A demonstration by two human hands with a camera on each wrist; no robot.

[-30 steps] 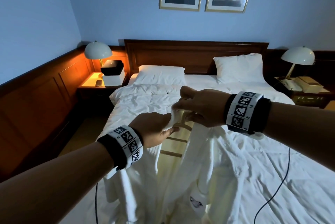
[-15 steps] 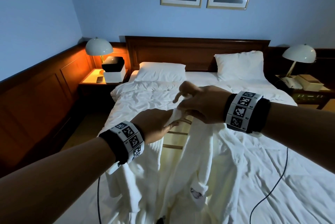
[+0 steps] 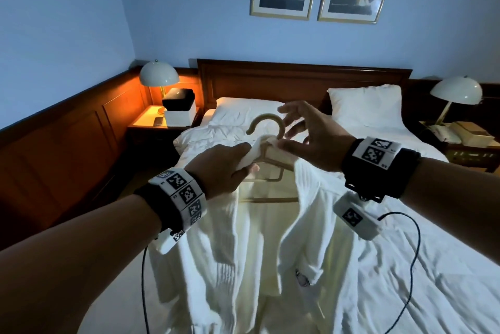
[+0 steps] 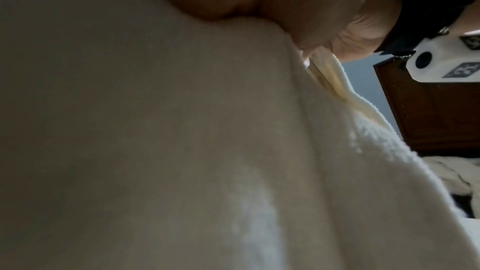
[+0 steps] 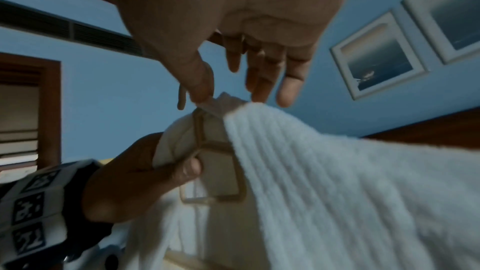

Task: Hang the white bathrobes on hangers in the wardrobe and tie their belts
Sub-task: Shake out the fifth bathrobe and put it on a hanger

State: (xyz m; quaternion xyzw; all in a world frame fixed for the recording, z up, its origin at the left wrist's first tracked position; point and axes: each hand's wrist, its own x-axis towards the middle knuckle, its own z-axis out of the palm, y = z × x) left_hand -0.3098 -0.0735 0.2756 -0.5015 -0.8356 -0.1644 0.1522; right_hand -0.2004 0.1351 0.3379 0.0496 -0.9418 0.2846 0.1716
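The person stood at the foot of the bed [image 3: 405,266] and held a white bathrobe [image 3: 221,247] up above it, already put on a beige hanger [image 3: 266,155]. The left hand [image 3: 221,168] gripped the collar cloth together with the left shoulder of the hanger, its fingers curled around both; in the right wrist view the thumb pressed from under the cloth. The right hand [image 3: 311,139] was at three o'clock from the hook, fingers [image 5: 288,89] spread and loose, and the thumb tip touched a small fold of collar at the neck of the hanger; I could not tell if it really pinched it. The robe hung down open in front, toward six o'clock. A lit lamp [image 3: 159,76] stood at ten o'clock beside the headboard [image 3: 303,82].
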